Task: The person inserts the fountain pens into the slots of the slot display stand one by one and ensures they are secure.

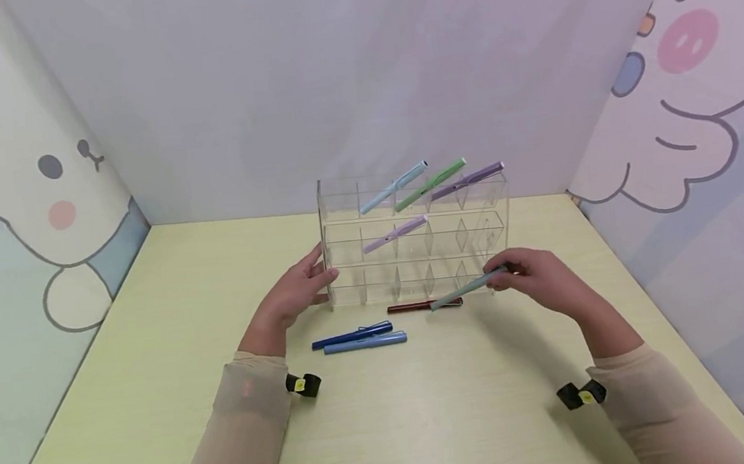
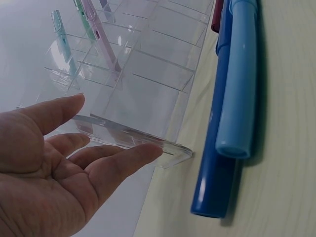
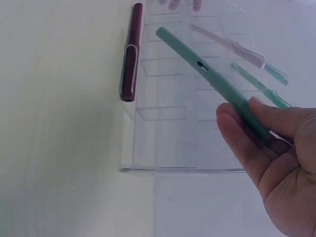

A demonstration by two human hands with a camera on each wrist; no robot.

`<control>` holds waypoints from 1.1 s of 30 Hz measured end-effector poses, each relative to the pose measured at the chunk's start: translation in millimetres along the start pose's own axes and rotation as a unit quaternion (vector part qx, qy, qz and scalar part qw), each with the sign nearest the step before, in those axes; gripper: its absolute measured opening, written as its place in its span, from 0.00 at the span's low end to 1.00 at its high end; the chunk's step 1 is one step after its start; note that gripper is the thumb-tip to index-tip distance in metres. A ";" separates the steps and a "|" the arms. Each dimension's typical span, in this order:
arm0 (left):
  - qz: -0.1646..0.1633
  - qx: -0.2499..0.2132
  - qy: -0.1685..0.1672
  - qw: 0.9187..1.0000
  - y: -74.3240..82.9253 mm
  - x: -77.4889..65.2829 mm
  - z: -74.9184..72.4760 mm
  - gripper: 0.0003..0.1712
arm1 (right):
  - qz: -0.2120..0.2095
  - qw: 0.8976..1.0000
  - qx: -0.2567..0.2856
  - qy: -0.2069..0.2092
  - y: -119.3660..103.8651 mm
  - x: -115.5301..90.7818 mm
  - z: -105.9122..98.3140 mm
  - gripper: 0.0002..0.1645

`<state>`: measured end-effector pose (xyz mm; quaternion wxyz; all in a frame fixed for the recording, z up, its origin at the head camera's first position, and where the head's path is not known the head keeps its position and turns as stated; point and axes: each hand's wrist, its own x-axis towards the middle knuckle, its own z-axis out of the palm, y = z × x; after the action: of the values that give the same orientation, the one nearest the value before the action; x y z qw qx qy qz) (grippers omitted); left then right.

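My right hand (image 1: 534, 278) pinches a muted green pen (image 3: 212, 76) between thumb and fingers near its clip end. The pen slants in front of the right part of a clear acrylic pen rack (image 1: 417, 261), above a dark red pen (image 3: 131, 57) on the table. At the rack's left end, my left hand (image 2: 74, 168) rests its extended fingers against the side panel. A light blue pen (image 1: 394, 187), a light green pen (image 1: 432, 183) and a purple pen (image 1: 466, 181) lean in the top tier. One lilac pen (image 1: 395, 234) leans in the middle tier.
A dark blue pen (image 2: 212, 182) and a lighter blue pen (image 2: 237, 98) lie side by side on the pale table (image 1: 396, 430), in front of the rack's left part. Behind the rack rises a plain wall (image 1: 352, 72); cartoon-printed walls stand at both sides.
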<state>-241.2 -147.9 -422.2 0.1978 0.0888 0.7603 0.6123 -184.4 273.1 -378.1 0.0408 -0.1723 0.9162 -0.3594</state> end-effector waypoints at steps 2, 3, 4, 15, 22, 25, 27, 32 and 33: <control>-0.001 0.001 0.002 1.000 -0.3 -0.3 0.0 0.42 | -0.007 1.000 0.011 0.021 -3.0 0.7 -5.7 0.12; -0.002 0.001 0.003 1.000 0.0 -0.6 0.1 0.42 | -0.010 0.999 0.015 0.032 -4.6 1.3 -8.1 0.12; -0.003 0.000 0.003 1.000 0.0 -0.4 0.1 0.42 | -0.012 0.999 0.020 0.043 -6.1 2.2 -10.6 0.12; 0.003 -0.002 0.000 1.000 -0.8 0.9 0.1 0.41 | -0.028 0.991 0.066 0.115 -23.6 19.6 -31.2 0.12; 0.001 -0.008 0.000 1.000 -2.3 1.8 0.6 0.41 | -0.052 0.982 0.091 0.155 -34.7 31.4 -39.1 0.11; 0.004 -0.007 -0.001 1.000 -1.9 1.9 0.7 0.41 | -0.064 0.981 0.078 0.167 -39.2 35.3 -41.7 0.11; 0.004 -0.006 0.000 1.000 -2.2 1.9 0.8 0.41 | -0.066 0.981 0.064 0.170 -41.9 37.5 -43.4 0.12; 0.001 -0.005 -0.001 1.000 -3.0 1.3 2.0 0.41 | -0.065 0.982 0.008 0.176 -47.3 40.8 -48.7 0.12; 0.001 -0.005 -0.001 1.000 -2.8 1.0 2.6 0.41 | -0.065 0.982 0.000 0.177 -48.1 41.1 -49.8 0.12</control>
<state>-240.8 -145.8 -425.6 0.1983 0.0892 0.7572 0.6159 -219.0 258.2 -307.0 -0.1452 -0.1648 0.8961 -0.3857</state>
